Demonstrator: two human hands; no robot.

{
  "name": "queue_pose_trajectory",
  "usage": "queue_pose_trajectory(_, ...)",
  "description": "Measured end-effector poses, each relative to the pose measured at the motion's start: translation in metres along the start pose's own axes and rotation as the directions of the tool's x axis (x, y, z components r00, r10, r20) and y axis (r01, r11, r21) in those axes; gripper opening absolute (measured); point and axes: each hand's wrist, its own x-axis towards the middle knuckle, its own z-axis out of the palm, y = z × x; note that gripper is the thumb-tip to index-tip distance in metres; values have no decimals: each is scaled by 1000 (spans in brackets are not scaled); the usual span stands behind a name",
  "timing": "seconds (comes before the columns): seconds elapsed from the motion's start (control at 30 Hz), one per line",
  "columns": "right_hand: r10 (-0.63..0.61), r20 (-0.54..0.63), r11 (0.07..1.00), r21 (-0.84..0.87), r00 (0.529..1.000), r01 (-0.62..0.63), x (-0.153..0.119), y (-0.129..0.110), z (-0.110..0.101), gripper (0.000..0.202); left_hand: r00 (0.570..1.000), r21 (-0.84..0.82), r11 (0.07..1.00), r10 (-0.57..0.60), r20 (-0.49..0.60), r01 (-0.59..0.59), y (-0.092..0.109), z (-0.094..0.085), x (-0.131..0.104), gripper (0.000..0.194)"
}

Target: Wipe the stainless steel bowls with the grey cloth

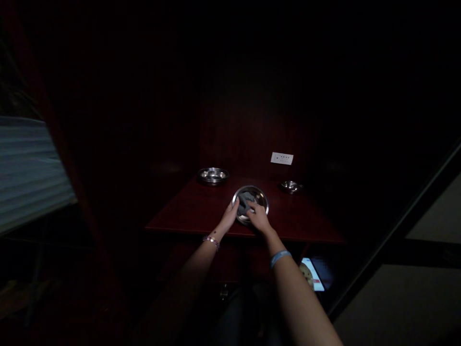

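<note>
A shiny metal bowl [265,198] is tilted toward me above the front edge of the dark red desk [190,216]. My left hand [229,215] grips its left rim, thumb over the edge and the other fingers hidden behind it. Inside the bowl lies a crumpled grey cloth [246,198]. My right hand [258,217] reaches over the near rim with its fingers closed on the cloth, pressing it against the inner surface. A beaded bracelet [212,241] circles my left wrist, and a blue band [280,257] my right.
A wide metal bowl [213,181] stands at the back left of the desk, and a smaller metal bowl [291,189] at the right. A white socket panel [282,158] is on the back wall. Below the desk, at right, a phone [312,275] glows. The surroundings are very dark.
</note>
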Motion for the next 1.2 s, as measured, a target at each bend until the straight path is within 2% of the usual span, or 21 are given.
queue_pose_trajectory(0.2,68,101,997,-29,993,-65,0,8,-5,26,998,62,997,-51,-44,53,-2,-1,2,49)
queue_pose_trajectory(0.37,116,140,969,-234,983,-81,1,9,-11,26,997,122,992,-20,-79,29,-5,-3,2,51)
queue_pose_trajectory(0.47,202,100,897,-417,974,-144,0,4,-17,25,997,135,991,23,-74,-13,-2,-2,-1,51)
queue_pose_trajectory(0.57,230,37,818,-549,973,-172,-2,-3,-22,27,998,136,989,60,-25,-56,3,2,-4,47)
queue_pose_trajectory(0.67,213,-24,770,-612,977,-183,-4,-10,-26,28,997,138,987,78,-6,-77,5,3,-5,45)
queue_pose_trajectory(0.77,172,-110,767,-608,979,-203,-5,-14,-33,29,999,125,991,43,-19,-41,3,2,-3,48)
queue_pose_trajectory(0.87,29,-184,834,-538,982,-125,-6,-14,-41,30,998,98,995,16,-54,-11,2,1,-1,51)
queue_pose_trajectory(1.0,-200,-193,906,-410,961,106,-7,-7,-44,38,997,75,997,25,-69,-20,3,1,1,50)
queue_pose_trajectory(1.13,-327,-14,879,-373,945,299,-6,-1,-34,46,997,44,998,40,-61,-37,-1,-1,2,48)
queue_pose_trajectory(1.2,-317,64,853,-418,946,314,-7,0,-28,49,997,33,999,35,-69,-33,-3,-2,3,49)
